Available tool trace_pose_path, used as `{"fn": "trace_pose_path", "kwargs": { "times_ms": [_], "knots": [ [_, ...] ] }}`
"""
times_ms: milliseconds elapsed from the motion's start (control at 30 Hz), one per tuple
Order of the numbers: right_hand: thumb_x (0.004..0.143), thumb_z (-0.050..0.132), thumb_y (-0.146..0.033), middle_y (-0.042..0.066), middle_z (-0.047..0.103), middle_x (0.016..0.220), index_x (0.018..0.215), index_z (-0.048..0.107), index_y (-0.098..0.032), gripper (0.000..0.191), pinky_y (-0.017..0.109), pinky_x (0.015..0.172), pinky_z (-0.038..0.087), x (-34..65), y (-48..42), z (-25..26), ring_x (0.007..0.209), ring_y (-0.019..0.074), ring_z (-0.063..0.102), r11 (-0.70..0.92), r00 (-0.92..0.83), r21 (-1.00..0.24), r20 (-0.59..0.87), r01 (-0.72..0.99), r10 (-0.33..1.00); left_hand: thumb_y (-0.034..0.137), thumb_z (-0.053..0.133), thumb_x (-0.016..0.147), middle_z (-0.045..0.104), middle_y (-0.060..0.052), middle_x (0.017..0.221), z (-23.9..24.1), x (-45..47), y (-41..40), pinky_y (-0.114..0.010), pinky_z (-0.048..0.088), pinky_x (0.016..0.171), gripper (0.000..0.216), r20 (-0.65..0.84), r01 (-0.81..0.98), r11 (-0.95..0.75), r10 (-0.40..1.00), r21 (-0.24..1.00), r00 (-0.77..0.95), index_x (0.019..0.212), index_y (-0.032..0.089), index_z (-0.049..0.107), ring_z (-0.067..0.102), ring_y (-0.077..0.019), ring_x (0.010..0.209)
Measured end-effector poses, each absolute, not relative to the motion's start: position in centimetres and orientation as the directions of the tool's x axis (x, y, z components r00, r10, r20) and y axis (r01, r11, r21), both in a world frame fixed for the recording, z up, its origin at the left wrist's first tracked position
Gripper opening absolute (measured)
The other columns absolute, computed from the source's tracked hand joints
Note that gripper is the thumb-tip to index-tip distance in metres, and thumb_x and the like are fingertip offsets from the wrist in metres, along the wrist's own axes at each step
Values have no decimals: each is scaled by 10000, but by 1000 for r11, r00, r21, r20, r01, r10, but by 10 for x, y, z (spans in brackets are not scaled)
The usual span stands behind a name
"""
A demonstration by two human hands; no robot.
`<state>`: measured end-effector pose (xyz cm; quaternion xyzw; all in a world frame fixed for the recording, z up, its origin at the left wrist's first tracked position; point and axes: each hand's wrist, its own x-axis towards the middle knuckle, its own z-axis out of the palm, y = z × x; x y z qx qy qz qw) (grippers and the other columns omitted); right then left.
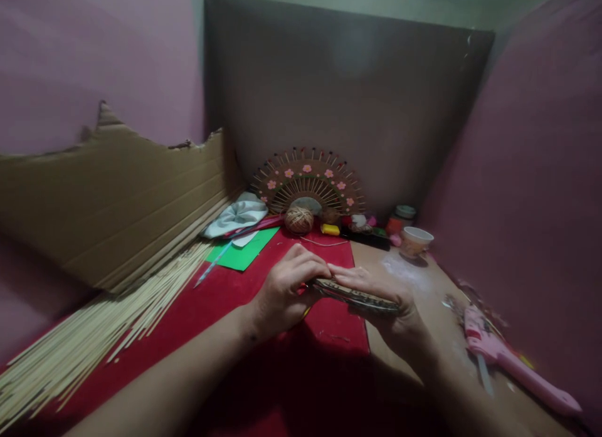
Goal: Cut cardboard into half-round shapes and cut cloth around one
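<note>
A flat piece of corrugated cardboard [357, 294] is held up between my two hands, seen nearly edge-on with dark, rough edges. My left hand [291, 286] grips its left end, the thumb and fingers closed there. Along its top lie the fingers of my right hand [385, 293], while the palm wraps round the right end. The fingertips of both hands almost meet at the upper left of the piece. A small yellow bit shows below my left hand; what it is cannot be made out. Beneath both hands is a red cloth [324, 336].
Long thin sticks [117, 318] lie left beside a standing cardboard sheet [117, 199]. Behind are green paper [242, 252], a twine ball [299, 219] and a flower-decorated stick fan [308, 173]. At right stand a white cup [417, 241] and a pink glue gun [512, 358].
</note>
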<state>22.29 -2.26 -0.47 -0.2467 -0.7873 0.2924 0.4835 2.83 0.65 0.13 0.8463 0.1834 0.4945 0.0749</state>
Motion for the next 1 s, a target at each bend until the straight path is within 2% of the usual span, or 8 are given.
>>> {"fn": "trace_pose_path", "kwargs": {
  "times_ms": [133,267,467,567,667,767,867,1000],
  "knots": [
    [819,581,-149,8,552,1276,1149,584,-346,384,435,988,392,220,-26,-5,1163,208,504,750,-428,-652,651,107,627,114,617,750,645,-76,858,0,28,5,-319,389,755,113,797,233,-933,355,273,488,857,150,612,478,-177,794],
    [813,590,-157,19,520,1310,1169,566,-347,404,469,1006,366,219,-26,-7,1173,214,497,725,-447,-679,617,113,648,129,618,749,649,-68,824,-1,26,4,-312,386,731,97,763,237,-917,397,320,510,838,165,627,476,-183,773],
    [778,637,-192,-4,600,1216,1120,607,-345,376,376,921,465,216,-30,-3,1094,198,558,582,-404,-812,517,47,754,233,656,742,632,-28,687,3,27,2,-306,371,731,53,647,262,-818,568,513,509,742,182,671,486,-163,701],
    [741,672,-205,19,684,1050,1040,666,-283,310,308,742,538,212,-28,-5,913,185,633,411,-335,-910,404,-54,851,290,702,685,606,-17,623,4,30,0,-277,391,640,127,448,250,-615,745,748,493,677,166,676,491,-152,651],
    [679,723,-203,15,712,823,957,698,-225,280,239,566,530,211,-23,-11,654,126,633,240,-340,-945,306,-224,889,281,694,665,662,-43,666,2,31,1,-260,424,546,174,99,120,-190,841,974,531,765,138,693,561,-162,600],
    [650,740,-173,16,692,782,945,692,-184,299,237,593,530,212,-18,-14,644,113,625,133,-418,-932,275,-338,866,250,689,644,694,-76,665,-1,31,5,-269,466,533,218,-86,-37,128,825,991,558,807,104,696,616,-183,561],
    [668,721,-155,37,677,896,1015,661,-182,353,274,658,542,211,-17,-15,729,132,633,96,-451,-913,284,-396,846,240,706,598,699,-100,658,-2,30,8,-277,487,518,276,-165,-145,290,816,946,554,821,77,695,629,-196,535],
    [737,661,-197,46,682,833,1050,648,-157,315,300,648,552,208,-17,-16,671,135,636,85,-430,-899,288,-430,856,242,687,595,694,-132,657,-3,30,9,-276,500,512,309,-214,-201,400,776,894,594,825,35,691,628,-200,536]
  ]
}}
